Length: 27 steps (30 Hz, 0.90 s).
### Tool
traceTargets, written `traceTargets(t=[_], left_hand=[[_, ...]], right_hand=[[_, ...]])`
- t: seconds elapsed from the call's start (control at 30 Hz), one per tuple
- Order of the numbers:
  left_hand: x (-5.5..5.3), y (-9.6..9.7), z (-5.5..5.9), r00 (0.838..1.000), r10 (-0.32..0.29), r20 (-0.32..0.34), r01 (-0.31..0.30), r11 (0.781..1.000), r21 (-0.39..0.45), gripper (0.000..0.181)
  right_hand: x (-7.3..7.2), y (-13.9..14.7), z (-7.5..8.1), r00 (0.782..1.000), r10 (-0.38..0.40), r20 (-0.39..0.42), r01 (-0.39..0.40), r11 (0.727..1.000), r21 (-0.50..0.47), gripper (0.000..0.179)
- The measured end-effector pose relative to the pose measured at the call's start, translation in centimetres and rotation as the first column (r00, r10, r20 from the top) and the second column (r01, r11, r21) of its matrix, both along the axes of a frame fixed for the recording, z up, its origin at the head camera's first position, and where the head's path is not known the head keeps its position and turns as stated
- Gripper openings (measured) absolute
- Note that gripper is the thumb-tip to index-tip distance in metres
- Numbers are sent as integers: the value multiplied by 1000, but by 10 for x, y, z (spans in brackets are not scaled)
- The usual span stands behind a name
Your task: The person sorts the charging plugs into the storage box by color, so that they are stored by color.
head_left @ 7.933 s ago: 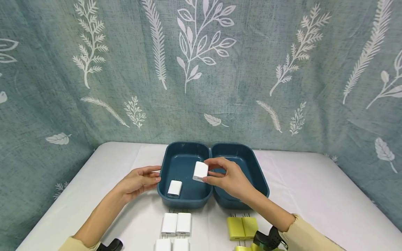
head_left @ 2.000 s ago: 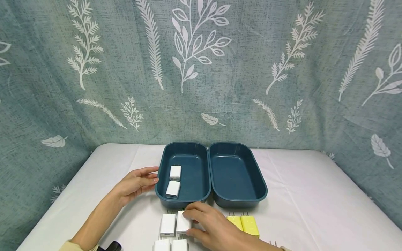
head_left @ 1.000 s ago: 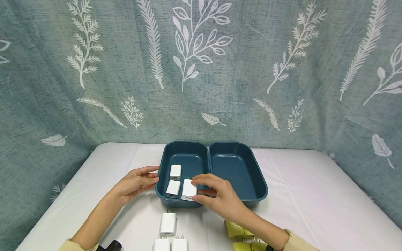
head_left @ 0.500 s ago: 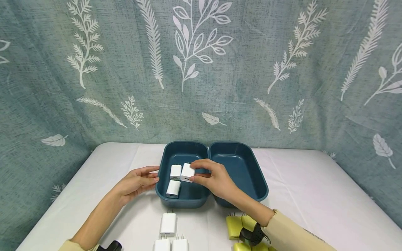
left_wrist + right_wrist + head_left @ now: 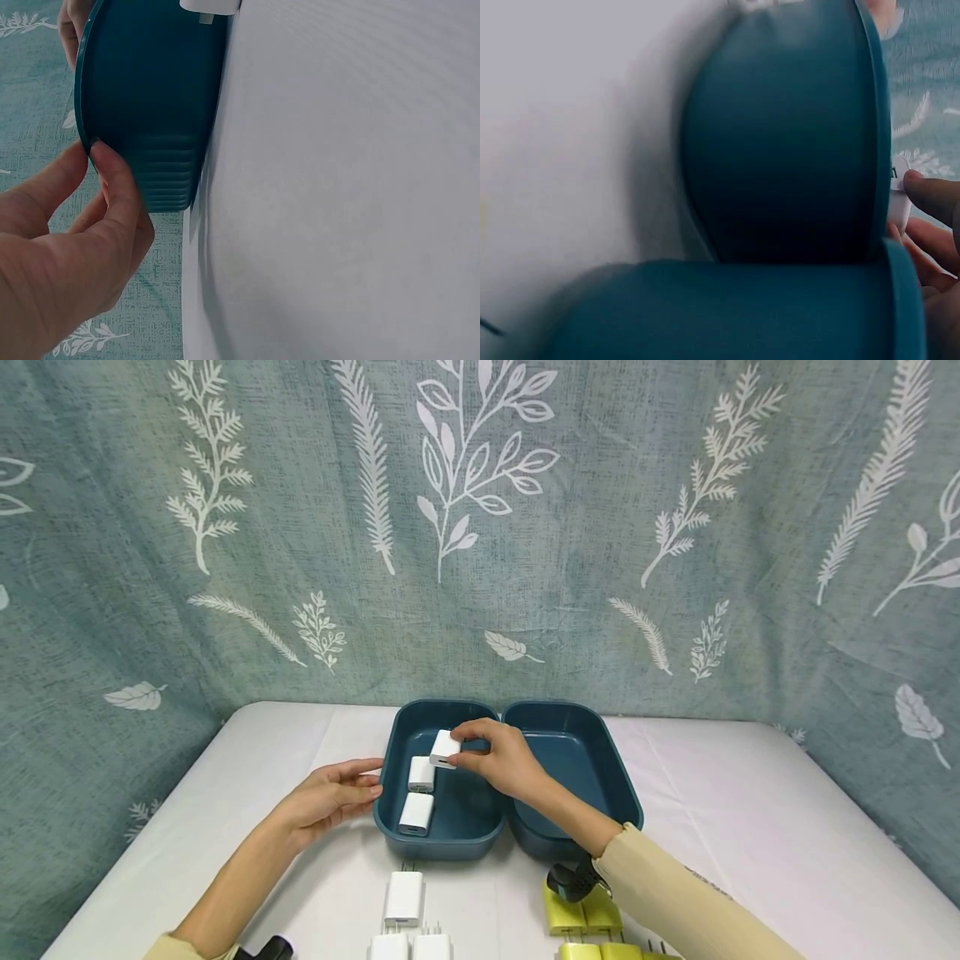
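Charger [image 5: 444, 747] aloft, now farther back

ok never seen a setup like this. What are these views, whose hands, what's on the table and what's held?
No robot here: a person works bare-handed. The head view is from a camera worn on the head, looking forward and down; each wrist view comes from a camera on that wrist. The right wrist view is partly blurred.

On the white cloth stand two dark blue bins side by side, the left bin and the right bin. Two white adapters lie in the left one. In front are more white adapters and yellow adapters, some cut off or covered.

The left hand touches the left bin's rim. The right hand pinches one white adapter above that bin.
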State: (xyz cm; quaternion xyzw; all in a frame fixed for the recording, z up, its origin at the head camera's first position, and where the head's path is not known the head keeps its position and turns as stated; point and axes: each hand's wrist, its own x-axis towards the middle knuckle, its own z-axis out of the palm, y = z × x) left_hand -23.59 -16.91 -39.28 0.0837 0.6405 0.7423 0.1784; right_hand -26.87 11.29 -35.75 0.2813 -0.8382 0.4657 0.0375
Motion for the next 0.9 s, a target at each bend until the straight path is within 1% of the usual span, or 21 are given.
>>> traceTargets(t=[0.2, 0.33, 0.43, 0.53, 0.7, 0.77, 0.9], left_hand=[[0, 0, 0, 1000, -3, 3, 3, 1000, 2, 59], [0, 0, -1, 1000, 2, 7, -2, 1000, 1, 59], [0, 0, 0, 1000, 8, 10, -8, 1000, -3, 58], [0, -1, 1, 1000, 9, 11, -9, 1000, -6, 58], [1, -1, 2, 1000, 11, 16, -11, 1000, 7, 58], [1, 0, 3, 1000, 6, 12, -6, 1000, 10, 58], [1, 0, 4, 1000, -3, 6, 3, 1000, 9, 59]], right_hand=[[-12, -4, 1, 999, -42, -5, 43, 997, 71, 31], [-22, -7, -1, 996, -76, -38, 80, 989, 121, 30], [-27, -9, -2, 994, -95, -46, 100, 985, 140, 30], [-32, -12, -3, 995, -94, -37, 99, 982, 161, 31], [-37, -15, -3, 994, -96, -52, 104, 978, 183, 32], [-39, -16, -2, 993, -109, -47, 116, 975, 190, 32], [-43, -17, -2, 990, -141, -6, 139, 970, 199, 32]])
